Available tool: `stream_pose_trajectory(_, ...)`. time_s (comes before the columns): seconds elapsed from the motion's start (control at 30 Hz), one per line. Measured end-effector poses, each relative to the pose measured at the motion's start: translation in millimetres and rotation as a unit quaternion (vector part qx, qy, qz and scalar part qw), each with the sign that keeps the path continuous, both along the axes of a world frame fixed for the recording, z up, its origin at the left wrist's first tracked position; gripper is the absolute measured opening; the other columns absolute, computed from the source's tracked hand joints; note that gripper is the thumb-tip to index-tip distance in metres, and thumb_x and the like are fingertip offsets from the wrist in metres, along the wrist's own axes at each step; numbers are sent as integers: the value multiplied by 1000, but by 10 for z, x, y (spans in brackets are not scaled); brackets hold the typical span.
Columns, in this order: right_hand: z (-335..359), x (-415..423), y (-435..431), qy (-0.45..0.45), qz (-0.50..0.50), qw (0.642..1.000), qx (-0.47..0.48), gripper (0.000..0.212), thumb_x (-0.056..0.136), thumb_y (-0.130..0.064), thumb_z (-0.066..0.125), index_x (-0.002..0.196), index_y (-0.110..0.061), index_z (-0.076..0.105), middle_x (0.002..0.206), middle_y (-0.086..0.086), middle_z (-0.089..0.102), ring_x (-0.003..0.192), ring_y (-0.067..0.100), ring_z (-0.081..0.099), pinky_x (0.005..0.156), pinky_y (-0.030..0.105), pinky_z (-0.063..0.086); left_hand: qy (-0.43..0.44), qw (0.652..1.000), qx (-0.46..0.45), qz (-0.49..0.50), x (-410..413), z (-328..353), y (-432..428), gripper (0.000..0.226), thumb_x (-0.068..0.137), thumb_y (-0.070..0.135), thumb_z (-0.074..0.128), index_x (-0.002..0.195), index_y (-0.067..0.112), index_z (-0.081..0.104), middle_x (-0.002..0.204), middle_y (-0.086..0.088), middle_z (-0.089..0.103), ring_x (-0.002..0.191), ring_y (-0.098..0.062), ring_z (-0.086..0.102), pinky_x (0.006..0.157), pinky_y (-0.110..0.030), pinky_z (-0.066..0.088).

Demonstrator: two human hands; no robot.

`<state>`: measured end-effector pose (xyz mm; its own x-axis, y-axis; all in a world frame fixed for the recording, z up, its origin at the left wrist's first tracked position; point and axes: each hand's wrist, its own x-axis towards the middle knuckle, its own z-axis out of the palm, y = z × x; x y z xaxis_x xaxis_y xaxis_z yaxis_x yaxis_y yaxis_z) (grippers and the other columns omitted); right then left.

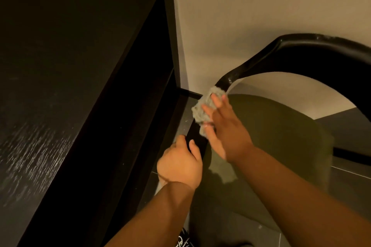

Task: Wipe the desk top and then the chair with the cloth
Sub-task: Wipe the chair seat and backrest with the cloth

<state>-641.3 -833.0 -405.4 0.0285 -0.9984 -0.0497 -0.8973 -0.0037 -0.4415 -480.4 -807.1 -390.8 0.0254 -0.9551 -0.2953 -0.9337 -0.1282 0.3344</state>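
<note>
Now, from the head view, both hands are on the chair point(277, 130), which stands close beside the dark wooden table point(50, 70) that fills the left of the frame. The chair's black back rail point(301, 50) curves from the upper right down to the middle, over an olive-green seat point(261, 166).

The right hand point(222, 126) lies on the grey cloth point(201, 111) and presses it against the lower stretch of the back rail. Its fingers point(217, 100) are straight and spread across the fabric, not curled into it. The cloth is bunched and sits on the rail, between the rail and the palm, just above the left hand.

The left hand point(179, 163) grips the same rail lower down, right beside the table's edge. Its fingers are curled round the far side of the rail and the thumb point(193, 146) lies on the near side. The two hands are close but do not touch.

A plain beige wall point(251, 6) stands behind the chair, grey floor point(349, 126) shows at the right, and part of a black and white shoe point(183, 238) shows at the bottom edge.
</note>
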Motion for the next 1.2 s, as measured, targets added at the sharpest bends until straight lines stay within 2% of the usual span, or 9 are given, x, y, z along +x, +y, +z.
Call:
stream_pose_trajectory(0.1, -54, -29, 74, -7, 46, 999, -27, 54, 105, -42, 38, 151, -15, 47, 166, 10, 26, 158, 28, 7, 123, 51, 29, -9, 999, -43, -29, -52, -35, -12, 47, 101, 45, 25, 115, 20, 63, 84, 2, 70, 72, -22, 66, 53, -31, 41)
stream_pose_trajectory(0.2, -49, -240, -178, 33, 103, 993, -40, 56, 104, -43, 40, 152, -14, 46, 165, 11, 29, 157, 29, 14, 125, 50, 23, -11, 999, -7, -38, -181, 8, -220, 44, 106, 45, 27, 129, 20, 56, 103, -1, 71, 88, -25, 67, 63, -36, 46)
stream_pose_trajectory(0.37, -61, -407, -647, 55, 15, 998, -12, 59, 102, -46, 33, 148, -12, 50, 161, 17, 34, 153, 37, 20, 122, 57, 25, -25, 999, 2, -44, -357, -9, -393, 40, 109, 47, 29, 132, 21, 50, 110, -2, 68, 92, -26, 65, 70, -39, 51)
stream_pose_trajectory(0.47, -74, -329, -487, 18, 1, 1000, -26, 56, 103, -43, 37, 150, -16, 49, 165, 15, 28, 156, 35, 12, 126, 54, 17, -33, 998, -4, -44, -358, -18, -381, 42, 108, 47, 29, 135, 21, 49, 112, -1, 68, 93, -26, 65, 65, -36, 42)
stream_pose_trajectory(0.6, -41, -326, -229, -9, 83, 996, -14, 56, 104, -47, 34, 153, -22, 45, 169, 6, 18, 158, 22, -2, 128, 44, 4, -45, 998, -14, -41, -379, -21, -368, 48, 106, 48, 27, 141, 22, 47, 117, -1, 68, 96, -24, 66, 69, -38, 47)
stream_pose_trajectory(0.7, -18, -548, -550, 69, 111, 991, 17, 61, 104, -52, 27, 158, -26, 31, 170, 4, 13, 157, 21, -5, 126, 39, -6, -49, 998, -9, -29, -394, -7, -376, 53, 106, 49, 27, 148, 22, 44, 122, -1, 69, 100, -24, 66, 74, -39, 51)
stream_pose_trajectory(0.83, 113, -800, -1017, 206, -4, 977, 50, 67, 104, -51, 10, 162, -18, 20, 170, 12, 12, 157, 30, -3, 125, 44, -11, -40, 999, -13, -17, -419, -11, -376, 54, 105, 50, 30, 149, 23, 46, 123, 1, 70, 104, -21, 67, 80, -38, 51)
stream_pose_trajectory(1.07, 28, -645, -655, 160, 90, 983, 8, 65, 102, -49, 26, 154, -13, 41, 163, 21, 30, 154, 38, 19, 127, 50, 6, -73, 997, -18, 0, -570, -41, -479, 56, 103, 52, 25, 144, 24, 51, 119, 3, 69, 101, -18, 66, 72, -33, 47)
stream_pose_trajectory(1.2, 207, -893, -1021, 274, 71, 958, 53, 76, 100, -54, 0, 161, -14, 21, 167, 21, 19, 156, 37, 9, 126, 52, -6, -69, 998, -5, -1, -655, -60, -607, 46, 102, 52, 25, 126, 24, 52, 110, 2, 67, 93, -21, 65, 70, -35, 47)
